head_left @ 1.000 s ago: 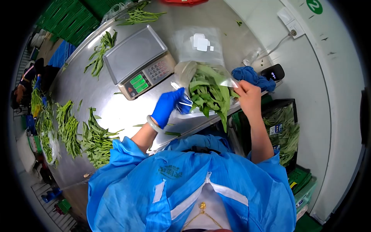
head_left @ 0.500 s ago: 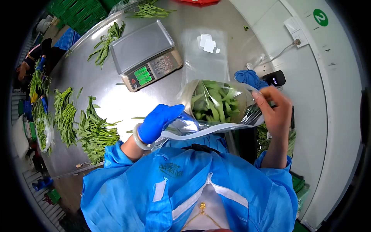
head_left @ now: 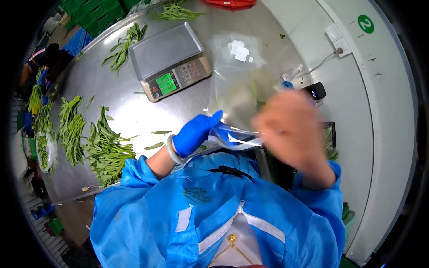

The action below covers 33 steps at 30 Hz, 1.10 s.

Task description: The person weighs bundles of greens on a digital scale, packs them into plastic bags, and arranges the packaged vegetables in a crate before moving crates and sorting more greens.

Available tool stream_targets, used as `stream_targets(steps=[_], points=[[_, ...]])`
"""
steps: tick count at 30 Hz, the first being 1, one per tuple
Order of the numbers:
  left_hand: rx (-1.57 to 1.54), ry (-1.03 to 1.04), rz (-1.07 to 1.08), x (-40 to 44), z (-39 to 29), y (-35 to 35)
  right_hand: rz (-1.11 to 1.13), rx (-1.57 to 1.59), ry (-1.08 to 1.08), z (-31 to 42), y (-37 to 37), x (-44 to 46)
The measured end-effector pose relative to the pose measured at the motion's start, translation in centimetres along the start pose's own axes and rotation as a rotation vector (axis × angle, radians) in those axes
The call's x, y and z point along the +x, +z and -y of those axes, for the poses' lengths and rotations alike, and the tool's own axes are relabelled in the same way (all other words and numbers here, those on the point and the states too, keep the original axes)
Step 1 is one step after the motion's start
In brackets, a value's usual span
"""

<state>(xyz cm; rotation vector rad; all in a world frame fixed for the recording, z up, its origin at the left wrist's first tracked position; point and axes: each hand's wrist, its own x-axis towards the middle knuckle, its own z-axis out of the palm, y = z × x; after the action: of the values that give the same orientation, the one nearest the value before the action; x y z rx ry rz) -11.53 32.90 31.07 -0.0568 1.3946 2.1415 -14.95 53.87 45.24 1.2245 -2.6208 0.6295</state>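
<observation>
My left hand point(head_left: 194, 134), in a blue glove, grips the left side of a clear plastic bag point(head_left: 239, 137) near its opening; some gloved fingers show through the film. Leafy greens inside the bag are mostly hidden and smeared now, with only a little green showing. My bare right hand point(head_left: 290, 127) is blurred by motion at the bag's right side, and its fingers cannot be made out. Beyond the bag lie flat clear plastic bags point(head_left: 223, 67) with white labels point(head_left: 241, 54) on top. A digital scale point(head_left: 166, 60) stands ahead of my left hand.
Bunches of leafy greens point(head_left: 107, 154) lie on the metal table point(head_left: 134, 100) at left. A black device point(head_left: 317, 91) with a lit display sits at right by the wall. Far left, a co-worker's blue-gloved hand point(head_left: 43, 77) is near more greens. Green crates point(head_left: 96, 15) stand behind.
My right hand has moved left and inward across the bag, now blurred. The bag's wide opening has narrowed, and the greens inside are less visible. My left hand has risen slightly, still holding the bag.
</observation>
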Motion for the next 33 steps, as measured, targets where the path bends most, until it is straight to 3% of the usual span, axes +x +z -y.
stream_targets(steps=[2,5,8,10,13,16,18,19,20,22,25,26,27,28,30,31,33], points=[[0.048,0.015,-0.044,-0.7,-0.9,-0.6,-0.319,-0.093,0.009,0.0,-5.2,-2.1],[-0.056,0.107,0.195,-0.9,-0.1,-1.8,-0.796,-0.158,0.009,-1.9,-9.8,-6.6],[-0.062,0.099,0.255,-1.2,0.1,-2.1,-1.050,-0.149,0.046,-5.0,-10.7,-9.5],[-0.084,0.095,0.265,-1.5,0.6,-2.2,-0.935,-0.203,0.108,-7.9,-8.4,-10.1],[-0.080,0.097,0.308,-1.8,0.6,-2.5,-0.143,-0.554,0.221,-8.3,-0.5,-5.4],[-0.048,0.078,0.345,-2.3,-0.3,-2.5,-0.126,0.665,0.522,-8.8,5.6,-3.8],[-0.143,0.056,0.422,-1.3,-0.2,-3.5,0.031,0.835,0.426,-11.6,8.3,-2.7],[-0.084,0.115,0.342,-0.2,-0.1,-4.5,0.115,0.919,0.377,-12.8,9.1,-1.9],[-0.026,0.174,0.259,1.0,-0.3,-5.7,-0.008,0.865,0.485,-13.7,9.5,-0.9],[-0.320,0.274,0.023,2.7,-3.0,-7.6,-0.242,0.746,0.696,-14.9,10.1,0.6],[-0.210,0.487,0.127,-2.1,-4.8,-5.1,-0.512,0.999,0.404,-11.6,7.2,-1.4],[-0.249,0.512,-0.052,-3.2,-3.3,-3.9,-0.606,1.080,0.317,-10.4,6.6,-3.2],[0.252,0.610,-0.128,-5.7,-2.2,-1.7,-0.515,0.996,0.215,-9.7,6.6,-5.2],[0.401,0.490,-0.093,-7.1,-0.7,-1.2,-0.427,0.911,0.114,-9.1,7.0,-7.4],[-0.049,0.325,-0.069,-7.7,9.0,-2.0,-0.252,0.736,-0.080,-8.0,8.6,-12.6],[-0.511,0.089,-0.117,-8.3,11.9,-0.9,-0.185,0.682,0.088,-7.3,10.6,-15.8],[-0.802,-0.241,-0.193,-8.0,20.2,-1.4,-0.054,0.577,0.301,-7.4,16.0,-21.8]])
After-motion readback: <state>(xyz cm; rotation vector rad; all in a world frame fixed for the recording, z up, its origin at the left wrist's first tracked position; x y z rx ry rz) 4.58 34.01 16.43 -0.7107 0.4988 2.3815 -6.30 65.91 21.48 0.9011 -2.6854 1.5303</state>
